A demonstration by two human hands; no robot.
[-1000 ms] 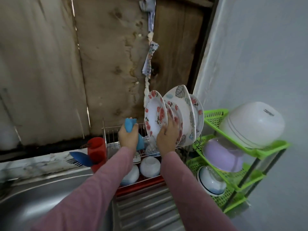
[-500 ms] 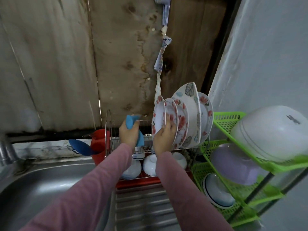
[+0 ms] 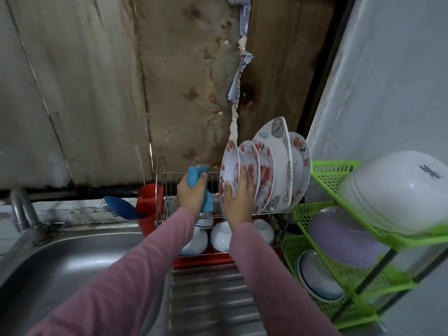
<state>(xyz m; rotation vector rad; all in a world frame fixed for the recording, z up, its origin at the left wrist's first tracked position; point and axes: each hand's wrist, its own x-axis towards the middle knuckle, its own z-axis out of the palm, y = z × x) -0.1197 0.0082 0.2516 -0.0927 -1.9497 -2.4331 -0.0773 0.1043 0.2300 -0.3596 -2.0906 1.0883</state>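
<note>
My left hand point(image 3: 191, 195): It is closed round a blue sponge point(image 3: 195, 174). I hold it up just left of the plates.
My right hand point(image 3: 240, 200): It pinches the first plate point(image 3: 229, 166). The thumb is on the front and the fingers are tucked in behind.
Where the plate is: It stands on its edge in the wire rack point(image 3: 174, 180), at the left end of a row of five. The second plate point(image 3: 249, 161) is just beside it. I cannot tell if the two touch.
The job now: I think I am taking this plate out so the sponge can wipe it.
How to do it well: I should lift the plate straight up along its slot, not sideways. I should hold the rim tight, because it may be wet and slippery. The sponge hand should stay clear until the plate is free.
Watch out: My fingers sit between two plates. If I tip the first one back, it could knock the row over. The white bowls point(image 3: 221, 235) sit right under the plates, so a dropped plate could crack them.
</note>
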